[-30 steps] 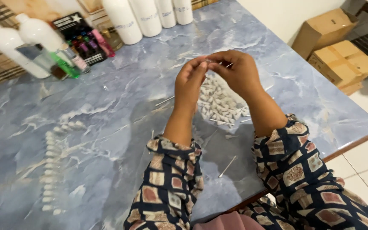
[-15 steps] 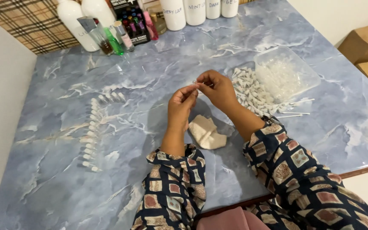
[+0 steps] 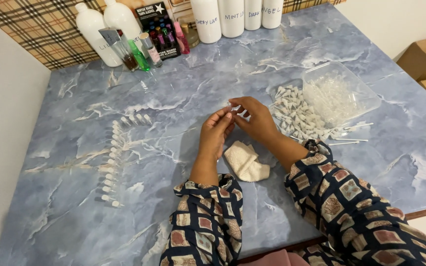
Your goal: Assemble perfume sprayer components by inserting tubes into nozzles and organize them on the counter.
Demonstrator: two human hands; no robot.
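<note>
While your hands meet at frame centre above the blue marbled worktop [image 3: 75, 231], your left hand [image 3: 216, 135] and right hand [image 3: 253, 118] both pinch a tiny clear vial [image 3: 230, 106] between their fingertips; it sits just above the left thumb, too small to make out in detail. Folded cream cloth [image 3: 246, 161] lies on the worktop just below the hands, between your patterned sleeves. Right of centre: heap of small white-capped pieces [image 3: 294, 116], touching a clear plastic tub [image 3: 341, 93] filled with clear pieces. A few thin white sticks [image 3: 351, 141] lie loose near the heap's lower edge. Left of centre: curved row of small finished vials [image 3: 112, 162], laid side by side, well apart from the hands. Upper edge: tall white bottles [image 3: 232, 17], small coloured bottles [image 3: 146, 49] beside them at upper left
</note>
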